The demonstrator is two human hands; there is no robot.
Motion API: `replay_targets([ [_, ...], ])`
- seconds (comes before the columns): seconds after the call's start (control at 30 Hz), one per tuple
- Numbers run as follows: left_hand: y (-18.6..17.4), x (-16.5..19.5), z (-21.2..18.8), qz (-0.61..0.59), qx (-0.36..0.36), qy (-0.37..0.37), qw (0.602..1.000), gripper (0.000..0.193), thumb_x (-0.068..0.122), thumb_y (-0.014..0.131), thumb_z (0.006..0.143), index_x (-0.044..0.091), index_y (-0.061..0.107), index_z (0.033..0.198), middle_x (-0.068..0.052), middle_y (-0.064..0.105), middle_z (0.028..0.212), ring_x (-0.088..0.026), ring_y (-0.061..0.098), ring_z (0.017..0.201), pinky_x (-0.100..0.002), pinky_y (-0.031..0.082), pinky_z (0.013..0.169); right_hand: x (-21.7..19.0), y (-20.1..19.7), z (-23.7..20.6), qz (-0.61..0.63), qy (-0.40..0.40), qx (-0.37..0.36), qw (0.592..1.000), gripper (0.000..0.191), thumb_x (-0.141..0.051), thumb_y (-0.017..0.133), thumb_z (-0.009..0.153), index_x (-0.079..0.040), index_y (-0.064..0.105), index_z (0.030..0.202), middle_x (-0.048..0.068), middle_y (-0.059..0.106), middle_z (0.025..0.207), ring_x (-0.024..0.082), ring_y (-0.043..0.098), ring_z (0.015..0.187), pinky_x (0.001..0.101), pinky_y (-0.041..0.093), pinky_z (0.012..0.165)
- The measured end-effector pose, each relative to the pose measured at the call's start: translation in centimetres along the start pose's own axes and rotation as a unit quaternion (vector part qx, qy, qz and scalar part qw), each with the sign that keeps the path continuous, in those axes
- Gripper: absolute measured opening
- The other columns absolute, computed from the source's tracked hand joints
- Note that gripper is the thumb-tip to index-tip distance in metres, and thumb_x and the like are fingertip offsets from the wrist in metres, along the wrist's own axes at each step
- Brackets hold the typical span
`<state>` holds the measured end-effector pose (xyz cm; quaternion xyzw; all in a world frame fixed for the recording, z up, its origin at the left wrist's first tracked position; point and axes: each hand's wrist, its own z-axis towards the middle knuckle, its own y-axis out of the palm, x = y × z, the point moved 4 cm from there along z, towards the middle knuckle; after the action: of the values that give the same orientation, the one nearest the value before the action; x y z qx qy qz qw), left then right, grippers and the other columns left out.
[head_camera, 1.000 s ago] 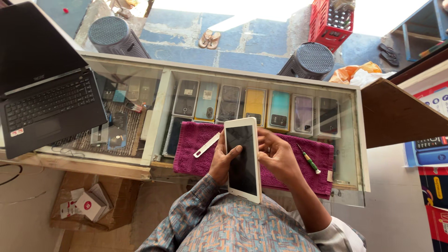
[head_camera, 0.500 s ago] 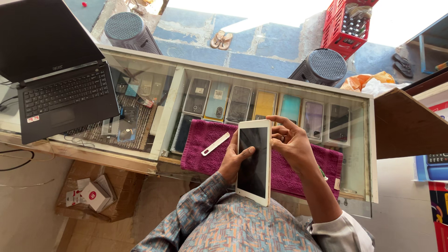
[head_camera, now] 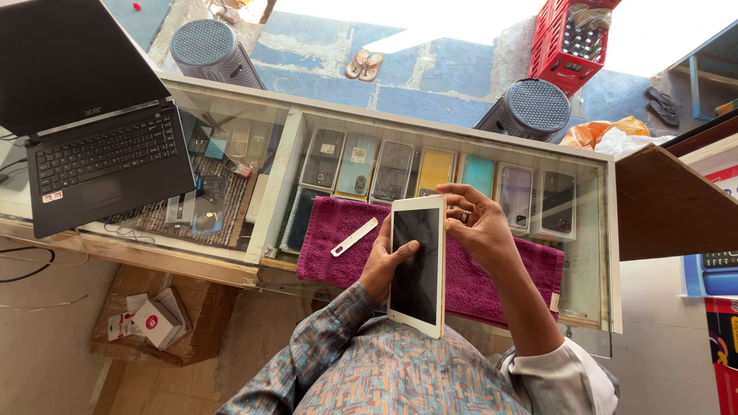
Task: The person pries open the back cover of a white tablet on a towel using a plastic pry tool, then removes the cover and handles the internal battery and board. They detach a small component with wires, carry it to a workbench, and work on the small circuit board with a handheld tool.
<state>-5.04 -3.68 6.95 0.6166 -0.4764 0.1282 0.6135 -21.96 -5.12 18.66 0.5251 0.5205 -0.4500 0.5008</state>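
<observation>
White tablet, dark screen up, is held above the near edge of the glass counter, over the purple towel and the person's lap. Left hand is closed on the tablet's left edge, with the thumb laid across the screen. Right hand sits at the tablet's upper right edge with fingers curled loosely; it seems to touch the rim, though the contact is hard to make out from this angle, and I cannot tell whether it grips.

On the towel just left of the tablet lies a flat white tool, tilted, apart from the left hand. The towel is spread along the counter's near edge, right of its middle.

Under the glass, toward the far edge, a row of phone cases in grey, yellow, teal and clear stands side by side. Toward the left end of the counter an open black laptop rests on the glass, over a compartment of small parts.

Beyond the far edge, on the blue floor, are two dark round stools, a pair of sandals and a red crate. Below the counter's left end sits a cardboard box.
</observation>
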Motion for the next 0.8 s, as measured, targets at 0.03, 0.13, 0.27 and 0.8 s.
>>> replay_targets([
  [0.03, 0.0, 0.0, 0.0, -0.002, 0.001, -0.003, 1.000, 0.099, 0.023, 0.084, 0.080, 0.015, 0.026, 0.160, -0.014, 0.056, 0.139, -0.023, 0.059, 0.126, -0.041, 0.056, 0.103, -0.1, 0.0, 0.1, -0.007, -0.003, -0.003, 1.000, 0.046, 0.005, 0.069, 0.083, 0.002, 0.063, 0.129, 0.009, 0.071, 0.103, 0.011, 0.070, 0.090, 0.0262, 0.062, 0.085],
  [0.13, 0.1, 0.0, 0.0, -0.003, 0.001, -0.008, 1.000, 0.098, 0.023, 0.083, 0.080, 0.015, 0.026, 0.160, -0.013, 0.056, 0.139, -0.023, 0.059, 0.126, -0.041, 0.055, 0.103, -0.2, -0.2, 0.2, -0.028, 0.000, -0.003, 1.000, 0.041, 0.006, 0.069, 0.085, 0.004, 0.067, 0.126, 0.012, 0.074, 0.102, 0.013, 0.070, 0.090, 0.0266, 0.061, 0.085],
  [0.27, 0.2, 0.0, -0.2, 0.003, -0.002, -0.004, 1.000, 0.099, 0.024, 0.084, 0.081, 0.014, 0.026, 0.160, -0.013, 0.054, 0.143, -0.023, 0.057, 0.129, -0.041, 0.053, 0.106, 0.0, -0.5, 0.4, -0.028, 0.024, 0.027, 0.999, 0.036, 0.006, 0.067, 0.086, 0.006, 0.070, 0.121, 0.016, 0.077, 0.100, 0.014, 0.073, 0.086, 0.0274, 0.063, 0.082],
  [0.8, 0.6, 0.4, 0.1, 0.008, -0.008, -0.003, 1.000, 0.099, 0.025, 0.083, 0.083, 0.012, 0.025, 0.161, -0.015, 0.052, 0.146, -0.024, 0.056, 0.132, -0.039, 0.053, 0.107, 0.5, -1.7, 1.8, -0.086, 0.009, 0.070, 0.994, 0.021, 0.005, 0.064, 0.090, 0.007, 0.074, 0.107, 0.019, 0.077, 0.090, 0.015, 0.073, 0.077, 0.0291, 0.061, 0.075],
])
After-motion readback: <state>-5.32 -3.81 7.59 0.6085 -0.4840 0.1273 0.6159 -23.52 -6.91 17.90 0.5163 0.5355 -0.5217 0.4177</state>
